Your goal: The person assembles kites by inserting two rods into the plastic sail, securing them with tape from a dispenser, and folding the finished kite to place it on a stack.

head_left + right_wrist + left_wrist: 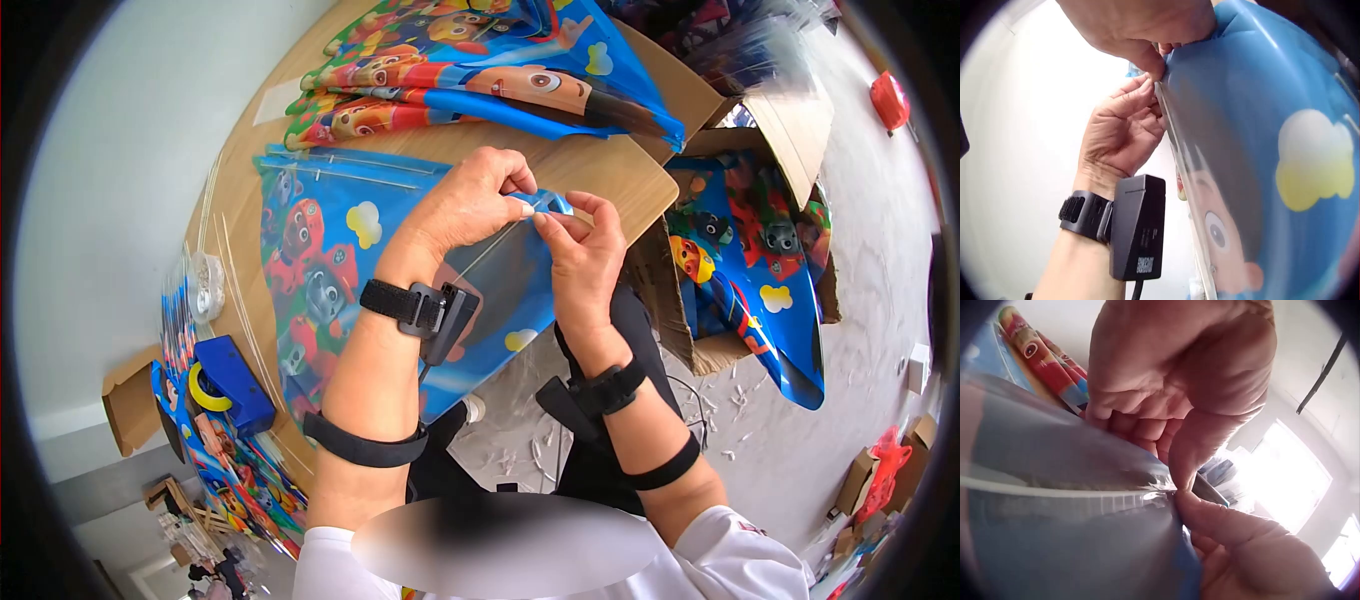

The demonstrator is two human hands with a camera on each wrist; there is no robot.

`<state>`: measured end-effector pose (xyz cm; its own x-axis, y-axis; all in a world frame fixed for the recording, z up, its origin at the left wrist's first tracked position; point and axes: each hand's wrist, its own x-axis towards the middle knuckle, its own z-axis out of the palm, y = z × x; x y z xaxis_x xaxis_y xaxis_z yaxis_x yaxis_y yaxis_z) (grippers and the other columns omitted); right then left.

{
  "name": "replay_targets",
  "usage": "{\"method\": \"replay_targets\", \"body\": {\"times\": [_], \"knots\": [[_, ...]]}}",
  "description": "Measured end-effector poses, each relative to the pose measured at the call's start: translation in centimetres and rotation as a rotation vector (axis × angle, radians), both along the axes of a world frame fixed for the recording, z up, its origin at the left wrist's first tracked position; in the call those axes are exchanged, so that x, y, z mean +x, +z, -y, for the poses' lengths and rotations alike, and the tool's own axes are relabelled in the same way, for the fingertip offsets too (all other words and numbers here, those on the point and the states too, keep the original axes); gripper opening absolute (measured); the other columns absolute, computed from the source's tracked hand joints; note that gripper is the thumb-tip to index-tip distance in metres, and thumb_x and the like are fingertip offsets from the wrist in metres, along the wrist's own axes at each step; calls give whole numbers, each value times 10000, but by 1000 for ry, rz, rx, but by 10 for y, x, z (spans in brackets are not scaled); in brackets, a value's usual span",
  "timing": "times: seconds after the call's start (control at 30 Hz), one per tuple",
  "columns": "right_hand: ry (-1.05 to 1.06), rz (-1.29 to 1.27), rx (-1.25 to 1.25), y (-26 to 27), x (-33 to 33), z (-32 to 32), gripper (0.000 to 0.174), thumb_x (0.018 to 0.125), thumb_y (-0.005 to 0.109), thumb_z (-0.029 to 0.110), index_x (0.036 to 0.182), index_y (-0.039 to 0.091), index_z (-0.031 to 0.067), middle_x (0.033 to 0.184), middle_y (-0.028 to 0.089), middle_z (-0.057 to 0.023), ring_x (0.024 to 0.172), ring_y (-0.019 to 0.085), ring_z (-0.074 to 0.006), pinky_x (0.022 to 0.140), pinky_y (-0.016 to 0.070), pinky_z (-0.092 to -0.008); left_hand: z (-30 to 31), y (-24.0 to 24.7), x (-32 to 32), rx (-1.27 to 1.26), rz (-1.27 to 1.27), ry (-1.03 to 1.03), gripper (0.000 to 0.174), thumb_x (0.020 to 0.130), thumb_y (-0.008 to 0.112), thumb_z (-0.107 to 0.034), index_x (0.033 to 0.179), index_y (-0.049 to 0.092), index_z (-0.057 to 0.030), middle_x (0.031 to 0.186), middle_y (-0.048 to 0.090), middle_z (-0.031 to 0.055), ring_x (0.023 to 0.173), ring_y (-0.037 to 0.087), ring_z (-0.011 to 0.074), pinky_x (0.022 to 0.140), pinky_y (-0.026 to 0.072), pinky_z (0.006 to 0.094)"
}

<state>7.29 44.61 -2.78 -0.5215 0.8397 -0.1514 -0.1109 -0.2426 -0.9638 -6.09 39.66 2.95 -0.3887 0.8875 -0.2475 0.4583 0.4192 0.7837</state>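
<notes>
A blue cartoon-print plastic kite (325, 245) lies across the table corner, part of it hanging over the edge toward the person's lap. A thin rod (1186, 169) runs along a seam of it up to a corner. At that corner my left hand (470, 200) pinches the film between thumb and fingers. Close against it, my right hand (585, 255) pinches the same corner, the two thumbs meeting tip to tip. In the left wrist view, the pale seam (1066, 494) leads to the thumbs, with the film gathered in creases there. The rod's end is hidden under the fingers.
More folded kites (480, 90) are piled at the table's far side. A cardboard box (720, 350) with printed film stands right of the table. On the left are a blue tape dispenser (235, 385), loose thin rods (240, 290) and a tape roll (207, 287). White scraps litter the floor.
</notes>
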Motion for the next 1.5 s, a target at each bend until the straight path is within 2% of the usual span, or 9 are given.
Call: {"method": "replay_targets", "body": {"times": [0.33,0.97,1.03,1.13,1.23,1.3,1.37,1.4,1.5], "knots": [[-23,-50,354,-9,0,6,194,809,619,-4,1002,624,19,836,623,-19,685,533,-67,626,454,-222,0,0,6,64,5,77,203,706,640,57,880,544,15,743,575,38,701,556,96,625,482,234],[318,27,-110,-6,3,-16,238,859,634,234,768,626,14,617,484,69,561,394,-11,474,310,-192,1,8,9,42,-40,52,261,654,650,81,873,532,3,728,548,21,701,545,96,638,476,257],[378,-41,-283,1,13,-13,253,855,639,250,755,622,18,615,474,66,554,393,-18,471,311,-201,4,5,6,98,-172,108,262,650,645,73,870,527,-4,748,558,55,717,560,149,664,479,299],[952,173,18,18,39,-10,301,858,642,273,706,594,17,618,464,56,527,388,-48,449,325,-234,9,-1,4,134,-582,198,263,667,664,29,885,522,-2,794,568,101,742,571,234,688,481,329],[888,327,93,23,38,-2,354,850,645,284,665,569,-9,575,419,31,540,386,-70,446,335,-286,16,10,18,366,-1037,97,263,698,680,-33,903,519,1,855,577,156,798,572,310,705,474,356],[842,320,-28,14,25,2,339,871,616,312,758,608,-7,622,507,10,570,478,-91,478,417,-282,34,27,44,250,-933,164,265,716,681,-67,913,519,6,868,580,170,791,576,326,689,475,366],[703,-94,-650,12,14,6,351,900,565,344,953,609,0,791,607,-53,672,578,-145,557,508,-317,55,50,81,-82,-602,328,283,762,673,-154,922,519,21,906,581,212,746,590,362,634,477,393],[764,-111,-713,15,12,4,416,918,512,388,1096,553,14,1008,610,-101,833,611,-203,676,546,-369,68,51,96,-100,-525,349,353,763,691,-218,943,520,32,923,581,227,710,598,363,599,478,398],[749,-217,-924,18,9,13,537,914,456,490,1211,499,44,1241,480,-143,1121,476,-262,860,452,-473,94,22,125,23,-575,342,434,771,686,-267,992,530,72,908,580,256,848,576,400,707,463,444]]}}
